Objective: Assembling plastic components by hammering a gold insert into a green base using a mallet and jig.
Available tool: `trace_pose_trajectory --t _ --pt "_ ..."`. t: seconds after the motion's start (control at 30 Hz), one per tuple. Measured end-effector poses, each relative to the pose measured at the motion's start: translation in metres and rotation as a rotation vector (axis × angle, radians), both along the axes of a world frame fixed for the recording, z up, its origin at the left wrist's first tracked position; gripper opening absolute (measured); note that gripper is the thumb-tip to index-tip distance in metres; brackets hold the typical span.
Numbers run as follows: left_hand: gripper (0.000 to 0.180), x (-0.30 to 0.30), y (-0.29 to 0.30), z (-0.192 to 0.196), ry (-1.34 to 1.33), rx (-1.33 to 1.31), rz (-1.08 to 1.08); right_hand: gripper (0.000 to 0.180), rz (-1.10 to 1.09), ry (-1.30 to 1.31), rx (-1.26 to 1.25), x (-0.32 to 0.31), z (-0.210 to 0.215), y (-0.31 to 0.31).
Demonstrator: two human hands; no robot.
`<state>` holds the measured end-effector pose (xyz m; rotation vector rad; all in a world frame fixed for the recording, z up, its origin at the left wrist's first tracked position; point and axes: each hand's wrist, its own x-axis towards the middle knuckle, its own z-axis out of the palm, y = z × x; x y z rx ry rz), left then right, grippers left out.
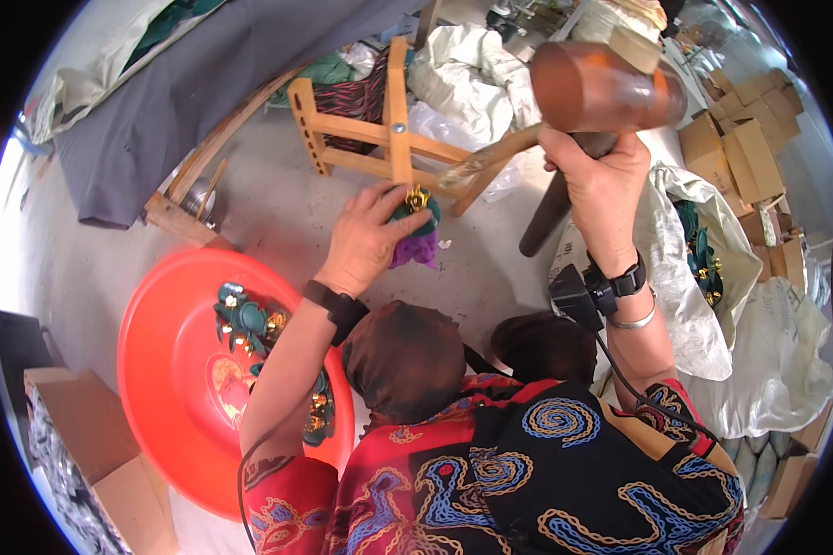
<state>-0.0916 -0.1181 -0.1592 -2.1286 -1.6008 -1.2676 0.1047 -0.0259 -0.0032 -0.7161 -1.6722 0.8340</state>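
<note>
My left hand (366, 236) is closed around a small green piece with a gold ornament (418, 200), its fingertips at the sides. Purple cloth (416, 250) hangs out beneath that piece, close to the foot of a wooden stand (397, 120). Raised to the right, my right hand (606, 180) grips a mallet with a thick brown cylindrical head (602, 88) and a dark handle (548, 213). A light wooden stick (491, 157) runs from near the mallet head toward the stand; I cannot tell what it joins.
At lower left a red basin (171, 370) contains several green and gold pieces (247, 314). White woven sacks (472, 74) lie behind the stand, and an opened one (703, 324) on the right holds more such pieces. Cardboard boxes (750, 153) are piled at far right; grey cloth (167, 102) drapes at upper left.
</note>
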Motion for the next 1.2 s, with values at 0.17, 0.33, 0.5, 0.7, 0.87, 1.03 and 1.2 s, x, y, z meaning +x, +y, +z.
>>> trace_pose_trajectory --t 0.17,0.33,0.5,0.7,0.87,1.03,1.2 --pt "0.039 0.008 0.004 -0.017 0.092 -0.088 0.019 0.018 0.112 -0.16 0.111 -0.025 -0.003 -0.008" --pt "0.039 0.008 0.003 -0.013 0.099 -0.095 0.025 0.023 0.143 -0.324 0.425 -0.033 -0.029 0.007" --pt "0.035 0.011 0.003 0.008 -0.593 -0.17 -0.074 0.03 0.169 -0.527 0.47 -0.036 -0.033 0.001" --pt "0.019 0.023 0.027 0.002 -0.547 -0.213 -0.121 0.027 0.224 -0.549 0.574 -0.034 -0.012 -0.002" --pt "0.017 0.023 0.025 0.004 -0.548 -0.222 -0.105 0.023 -0.358 -0.541 0.812 -0.005 0.093 0.002" --pt "0.017 0.024 0.029 0.003 -0.519 -0.178 -0.097 0.016 -0.005 -0.812 1.158 0.008 0.047 0.023" --pt "0.017 0.022 0.027 -0.006 -0.544 -0.223 -0.147 0.033 0.021 -0.798 0.758 0.0 0.053 0.015"
